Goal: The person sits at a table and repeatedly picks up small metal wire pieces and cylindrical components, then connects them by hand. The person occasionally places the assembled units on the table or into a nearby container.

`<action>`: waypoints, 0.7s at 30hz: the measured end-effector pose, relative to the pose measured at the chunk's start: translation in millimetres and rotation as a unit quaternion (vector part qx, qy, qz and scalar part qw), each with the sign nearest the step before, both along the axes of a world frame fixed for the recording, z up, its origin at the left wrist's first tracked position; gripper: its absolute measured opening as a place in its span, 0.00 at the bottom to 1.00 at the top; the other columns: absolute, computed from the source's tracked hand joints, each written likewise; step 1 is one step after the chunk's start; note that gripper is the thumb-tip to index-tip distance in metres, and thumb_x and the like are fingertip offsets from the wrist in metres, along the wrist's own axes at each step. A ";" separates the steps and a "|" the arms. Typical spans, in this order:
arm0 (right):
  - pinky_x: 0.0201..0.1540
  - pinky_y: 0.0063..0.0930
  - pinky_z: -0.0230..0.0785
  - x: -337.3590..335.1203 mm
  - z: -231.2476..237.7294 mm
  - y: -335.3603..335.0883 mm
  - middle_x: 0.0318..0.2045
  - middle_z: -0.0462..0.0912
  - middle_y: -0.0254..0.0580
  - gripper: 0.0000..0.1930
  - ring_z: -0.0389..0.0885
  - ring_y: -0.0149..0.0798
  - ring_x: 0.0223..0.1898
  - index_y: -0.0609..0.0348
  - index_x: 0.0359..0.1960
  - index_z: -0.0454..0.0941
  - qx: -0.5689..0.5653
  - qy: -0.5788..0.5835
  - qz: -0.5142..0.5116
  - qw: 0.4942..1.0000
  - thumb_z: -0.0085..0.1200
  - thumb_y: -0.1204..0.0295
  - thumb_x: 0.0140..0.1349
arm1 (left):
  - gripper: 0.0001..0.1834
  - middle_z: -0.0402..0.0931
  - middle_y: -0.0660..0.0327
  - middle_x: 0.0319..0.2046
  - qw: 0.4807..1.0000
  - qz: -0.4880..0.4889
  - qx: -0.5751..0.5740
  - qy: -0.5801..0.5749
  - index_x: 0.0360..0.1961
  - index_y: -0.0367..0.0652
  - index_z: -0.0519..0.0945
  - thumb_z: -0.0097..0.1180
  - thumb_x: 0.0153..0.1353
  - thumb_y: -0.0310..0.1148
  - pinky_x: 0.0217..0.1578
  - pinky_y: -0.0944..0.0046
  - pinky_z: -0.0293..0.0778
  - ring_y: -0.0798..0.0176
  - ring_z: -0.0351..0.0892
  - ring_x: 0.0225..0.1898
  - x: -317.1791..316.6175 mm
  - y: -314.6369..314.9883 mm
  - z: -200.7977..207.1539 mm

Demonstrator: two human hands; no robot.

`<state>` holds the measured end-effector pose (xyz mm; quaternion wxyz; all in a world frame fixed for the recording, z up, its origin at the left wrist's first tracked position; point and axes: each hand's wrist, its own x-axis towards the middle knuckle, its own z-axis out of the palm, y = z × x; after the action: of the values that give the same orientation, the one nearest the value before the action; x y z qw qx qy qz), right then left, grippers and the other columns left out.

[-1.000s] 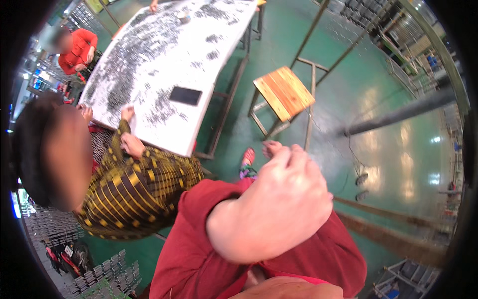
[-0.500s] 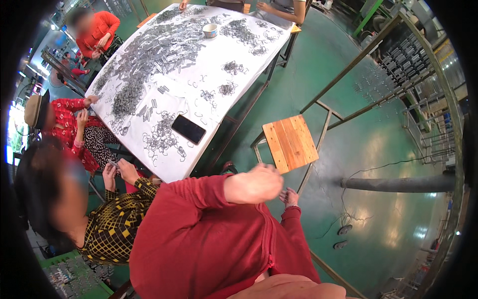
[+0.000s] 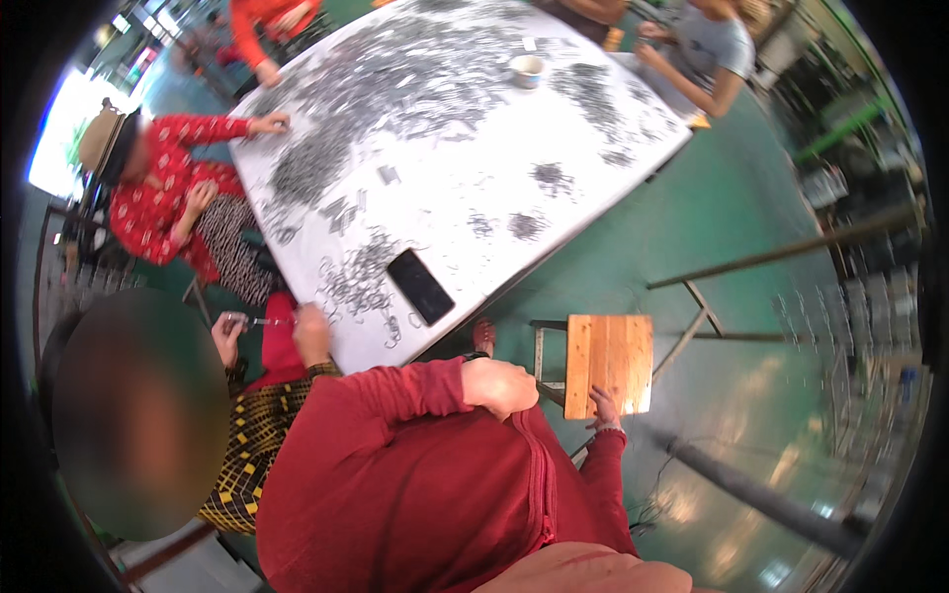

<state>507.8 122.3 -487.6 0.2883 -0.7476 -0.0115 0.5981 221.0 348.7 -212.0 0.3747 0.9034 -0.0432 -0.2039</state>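
My left hand [image 3: 502, 387] is in front of my red jacket, its fingers curled into a closed shape; anything inside is hidden. Over the near right edge of a wooden-topped stool [image 3: 608, 346] reaches my right hand [image 3: 605, 408], fingers apart, with no object visible in it. Whether it rests on the wood I cannot tell. Ahead of my left hand a black phone [image 3: 420, 287] lies on the white-covered table [image 3: 450, 222], beside a loose heap of bent wire hooks [image 3: 358, 282].
More metal pieces [image 3: 395, 84] spread over the table's far side, near a white tub [image 3: 527, 71]. Several people sit around the table; the nearest, in a yellow-and-black top [image 3: 252, 450], holds a small metal piece. A grey pipe [image 3: 761, 494] and metal frame bars [image 3: 781, 247] are at the right.
The view has swung, so table and stool sit differently in it. My left hand has drawn lower against my jacket. My right hand now overlaps the stool's edge.
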 end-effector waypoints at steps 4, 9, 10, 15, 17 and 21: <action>0.32 0.50 0.71 18.2 -118.6 -57.1 0.37 0.78 0.39 0.25 0.75 0.46 0.35 0.47 0.57 0.70 -0.116 -0.014 0.031 0.993 0.52 0.62 0.56 | 0.10 0.78 0.48 0.29 0.994 0.102 0.000 -0.041 0.26 0.34 0.79 0.56 0.44 0.31 0.34 0.54 0.76 0.47 0.79 0.36 -22.2 0.8 -78.5; 0.21 0.26 0.65 42.0 -88.2 32.3 0.24 0.74 0.31 0.14 0.71 0.30 0.22 0.52 0.45 0.76 0.018 -0.037 -0.020 0.999 0.52 0.68 0.56 | 0.12 0.78 0.45 0.28 0.980 0.186 -0.054 0.043 0.26 0.32 0.80 0.52 0.51 0.32 0.35 0.53 0.74 0.46 0.79 0.35 -30.8 32.8 -54.7; 0.20 0.24 0.65 59.8 -87.0 66.9 0.25 0.74 0.31 0.14 0.71 0.29 0.23 0.53 0.46 0.75 0.043 -0.015 -0.027 0.999 0.49 0.70 0.58 | 0.12 0.78 0.44 0.27 0.973 0.209 -0.076 0.064 0.26 0.31 0.79 0.52 0.53 0.33 0.34 0.52 0.74 0.44 0.79 0.34 -32.6 42.7 -46.1; 0.37 0.32 0.74 98.7 -9.4 250.1 0.39 0.79 0.45 0.18 0.80 0.40 0.37 0.60 0.53 0.71 0.214 -0.046 0.104 0.970 0.44 0.68 0.62 | 0.16 0.76 0.44 0.25 0.944 0.313 -0.072 0.079 0.24 0.31 0.78 0.56 0.54 0.38 0.31 0.52 0.71 0.43 0.77 0.30 -41.0 82.0 -27.1; 0.38 0.32 0.74 98.2 24.1 301.7 0.38 0.80 0.46 0.19 0.80 0.39 0.36 0.61 0.54 0.70 0.186 -0.036 0.142 0.972 0.44 0.70 0.61 | 0.16 0.77 0.45 0.25 0.906 0.415 -0.042 0.073 0.25 0.32 0.78 0.56 0.54 0.38 0.32 0.51 0.72 0.43 0.77 0.31 -44.9 83.7 -33.8; 0.33 0.28 0.73 142.3 7.0 373.6 0.38 0.79 0.46 0.19 0.80 0.38 0.34 0.59 0.55 0.69 0.150 -0.105 0.265 0.947 0.44 0.69 0.62 | 0.15 0.77 0.45 0.27 0.790 0.610 0.023 0.049 0.27 0.32 0.78 0.56 0.55 0.37 0.34 0.51 0.73 0.43 0.77 0.33 -40.6 91.9 -76.0</action>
<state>650.0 495.9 -480.6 0.2252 -0.7241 -0.3292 0.5627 180.3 440.6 -288.0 0.4021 0.7389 0.5403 0.0223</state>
